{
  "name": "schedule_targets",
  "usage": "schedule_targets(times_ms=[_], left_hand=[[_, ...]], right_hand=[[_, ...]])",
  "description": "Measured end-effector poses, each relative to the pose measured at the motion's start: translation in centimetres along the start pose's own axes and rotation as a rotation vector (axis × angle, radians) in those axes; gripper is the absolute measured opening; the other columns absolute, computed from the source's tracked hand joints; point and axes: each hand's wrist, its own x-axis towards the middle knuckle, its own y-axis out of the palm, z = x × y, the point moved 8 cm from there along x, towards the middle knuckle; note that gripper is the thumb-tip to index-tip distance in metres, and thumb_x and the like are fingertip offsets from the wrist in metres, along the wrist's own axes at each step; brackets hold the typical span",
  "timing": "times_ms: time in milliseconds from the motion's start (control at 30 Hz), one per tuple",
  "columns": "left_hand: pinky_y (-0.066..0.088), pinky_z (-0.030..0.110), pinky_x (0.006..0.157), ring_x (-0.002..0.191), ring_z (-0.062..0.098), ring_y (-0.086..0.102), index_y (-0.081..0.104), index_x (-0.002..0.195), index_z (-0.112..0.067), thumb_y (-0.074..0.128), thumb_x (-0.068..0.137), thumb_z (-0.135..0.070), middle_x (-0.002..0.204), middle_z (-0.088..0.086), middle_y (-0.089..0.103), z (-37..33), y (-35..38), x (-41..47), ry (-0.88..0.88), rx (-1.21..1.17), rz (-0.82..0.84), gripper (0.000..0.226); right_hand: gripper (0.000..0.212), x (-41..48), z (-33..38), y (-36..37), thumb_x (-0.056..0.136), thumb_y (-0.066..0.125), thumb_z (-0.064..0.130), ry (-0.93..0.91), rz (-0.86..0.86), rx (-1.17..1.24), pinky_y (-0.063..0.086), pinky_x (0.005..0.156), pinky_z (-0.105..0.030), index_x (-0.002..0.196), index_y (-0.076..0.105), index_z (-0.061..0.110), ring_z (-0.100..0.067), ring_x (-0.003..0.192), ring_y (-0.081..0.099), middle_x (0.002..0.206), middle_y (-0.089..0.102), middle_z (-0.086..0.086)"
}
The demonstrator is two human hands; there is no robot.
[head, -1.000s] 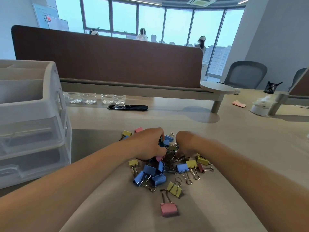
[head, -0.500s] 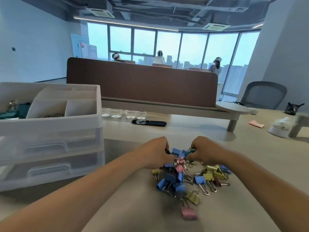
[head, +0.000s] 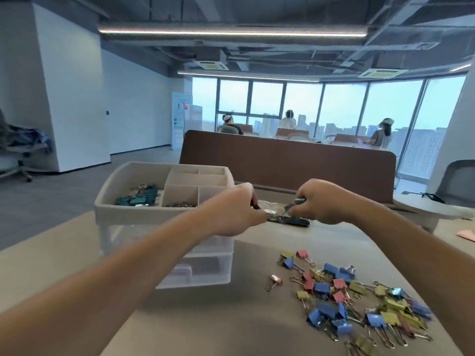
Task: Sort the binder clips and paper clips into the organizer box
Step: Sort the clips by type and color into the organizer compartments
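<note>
From the head camera, both hands are raised above the table [head: 205, 319], just right of the organizer box [head: 159, 215]. The right hand [head: 325, 202] has its fingers curled round a dark teal binder clip [head: 295, 202], pinching it at the fingertips. The left hand [head: 231, 210] is curled too, with a dark piece [head: 254, 203] showing at its fingertips (too small to tell what it is). The two hands are near each other but apart.

In the box's open top tray, dark green clips [head: 138, 197] lie in the large left compartment, and thin paper clips [head: 180, 205] in the small one beside it. Clear drawers [head: 203, 268] sit underneath.

A loose pile of blue, yellow and pink binder clips [head: 347, 299] is spread on the table to the lower right, with one rose-coloured clip [head: 273, 281] lying apart on its left.
</note>
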Motion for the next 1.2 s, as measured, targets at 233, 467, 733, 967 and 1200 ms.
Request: schedule_targets(times_ms=[233,467,733,967,1200], left_hand=[[0.036,0.022,0.054,0.069,0.011,0.053,0.057,0.098,-0.013,0.061,0.087,-0.031,0.087,0.004,0.063,6.9,-10.8,-1.8,-0.151,0.089,-0.186,0.022],[0.037,0.026,0.056,0.069,0.015,0.050,0.054,0.103,-0.009,0.063,0.089,-0.029,0.090,0.009,0.062,15.8,-13.8,-2.2,-0.320,0.195,-0.133,0.026],[0.039,0.025,0.058,0.081,0.025,0.057,0.059,0.104,-0.003,0.056,0.089,-0.009,0.093,0.008,0.059,19.3,-13.2,-1.4,-0.297,0.396,-0.056,0.017],[0.026,0.015,0.045,0.061,0.008,0.044,0.050,0.100,-0.013,0.056,0.089,-0.009,0.077,-0.005,0.048,19.2,-12.3,-1.2,-0.227,0.386,-0.031,0.012],[0.037,0.012,0.048,0.073,0.013,0.047,0.055,0.115,-0.009,0.049,0.092,-0.004,0.095,-0.001,0.052,18.7,-12.9,-1.7,-0.190,0.361,-0.102,0.025]], right_hand=[[0.033,6.1,11.6,-3.8,0.082,0.074,0.037,-0.179,-0.103,0.029,0.039,0.057,-0.030,0.082,0.075,0.004,-0.021,0.066,0.052,0.079,0.069,-0.013],[0.026,11.0,23.6,-1.8,0.090,0.068,0.029,-0.327,-0.034,-0.012,0.032,0.050,-0.024,0.086,0.068,0.003,-0.020,0.070,0.048,0.070,0.053,-0.004],[0.021,14.7,29.1,2.3,0.099,0.056,0.026,-0.343,0.016,-0.195,0.038,0.071,-0.028,0.097,0.062,0.006,-0.021,0.081,0.051,0.073,0.047,0.000],[0.021,16.1,30.2,3.8,0.093,0.063,0.019,-0.325,0.055,-0.188,0.041,0.070,-0.028,0.075,0.058,0.009,-0.020,0.078,0.052,0.074,0.055,-0.003],[0.016,15.5,30.1,3.5,0.085,0.063,0.005,-0.358,0.128,0.095,0.044,0.065,-0.028,0.100,0.067,0.002,-0.024,0.079,0.052,0.088,0.060,-0.010]])
